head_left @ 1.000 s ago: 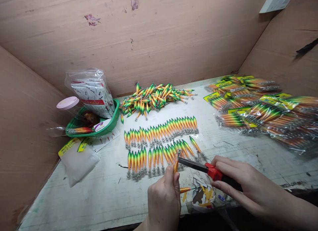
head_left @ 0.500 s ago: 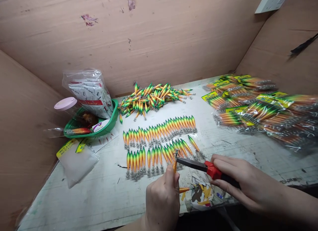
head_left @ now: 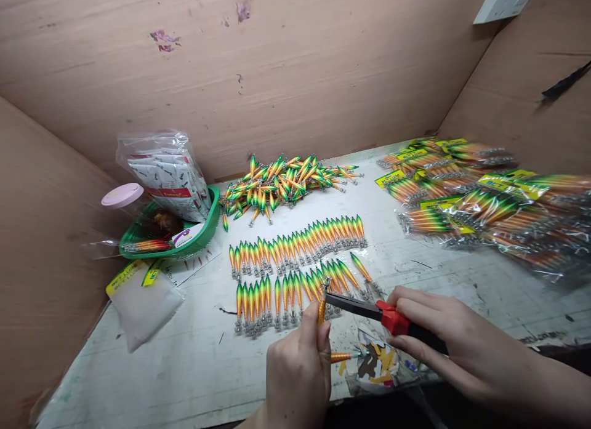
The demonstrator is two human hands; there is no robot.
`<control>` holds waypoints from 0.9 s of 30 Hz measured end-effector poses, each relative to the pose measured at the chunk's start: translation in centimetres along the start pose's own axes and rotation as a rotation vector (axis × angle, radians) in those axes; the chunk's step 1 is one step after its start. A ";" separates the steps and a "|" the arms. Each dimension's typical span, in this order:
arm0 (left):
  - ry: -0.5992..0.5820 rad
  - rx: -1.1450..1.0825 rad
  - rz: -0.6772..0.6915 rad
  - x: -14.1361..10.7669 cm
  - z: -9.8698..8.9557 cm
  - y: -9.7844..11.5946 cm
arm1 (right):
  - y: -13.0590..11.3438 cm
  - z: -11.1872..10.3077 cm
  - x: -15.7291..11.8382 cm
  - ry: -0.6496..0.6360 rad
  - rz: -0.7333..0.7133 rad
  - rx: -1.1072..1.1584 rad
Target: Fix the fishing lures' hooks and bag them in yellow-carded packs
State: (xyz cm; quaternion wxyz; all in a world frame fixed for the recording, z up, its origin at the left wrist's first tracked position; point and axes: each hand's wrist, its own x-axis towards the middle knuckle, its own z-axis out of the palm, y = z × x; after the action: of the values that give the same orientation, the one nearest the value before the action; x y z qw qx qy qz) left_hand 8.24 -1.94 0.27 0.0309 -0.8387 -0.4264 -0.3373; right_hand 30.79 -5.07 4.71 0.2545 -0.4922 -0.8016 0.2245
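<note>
My left hand (head_left: 300, 361) is closed around an orange lure (head_left: 322, 311), held hook end up near the front of the table. A second orange lure (head_left: 340, 357) sticks out to the right from beneath that hand. My right hand (head_left: 443, 340) grips red and black pliers (head_left: 394, 319), whose tips touch or nearly touch the hook end of the held lure. Beyond my hands lie two rows of green, yellow and orange lures, a back row (head_left: 295, 244) and a front row (head_left: 286, 293). The front row is partly hidden by the held lure.
Behind the rows is a loose heap of lures (head_left: 286, 183). Bagged lures (head_left: 498, 207) pile up at the right. A green basket (head_left: 210, 223) with packets stands left, beside a flat plastic bag (head_left: 145, 306). Scraps (head_left: 381, 364) lie at the front edge.
My left hand and the held lure have shifted slightly left. The pliers have moved a little left too, their tips still at the lure's hook end.
</note>
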 end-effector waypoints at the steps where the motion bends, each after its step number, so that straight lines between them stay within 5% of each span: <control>1: 0.006 0.021 0.020 0.1 -0.1 0.0 | -0.1 0.0 0.0 0.008 -0.002 0.004; 10: 0.004 0.100 0.202 0.9 -0.7 -0.3 | 0.3 -0.4 -0.1 -0.040 -0.031 -0.070; 16: -0.019 0.016 0.174 0.1 -0.3 -0.9 | 1.0 0.2 -0.2 -0.036 -0.031 -0.050; 18: -0.106 -0.184 0.012 -0.1 -0.2 -0.8 | 0.9 0.3 -0.1 -0.034 -0.020 -0.037; 24: -0.560 -1.245 -0.832 0.7 -0.5 -0.6 | 2.6 -0.1 -0.9 0.052 0.079 0.068; 27: -0.638 -1.557 -1.056 1.2 -0.4 -1.0 | 6.4 0.7 -2.5 0.233 0.311 -0.229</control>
State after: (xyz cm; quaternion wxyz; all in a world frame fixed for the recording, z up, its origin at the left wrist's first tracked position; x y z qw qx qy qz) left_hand 7.77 -0.60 1.00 -0.7987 -0.3792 -0.3932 -0.2523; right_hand 35.59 -4.76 -0.21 0.2501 -0.6581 -0.7015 0.1104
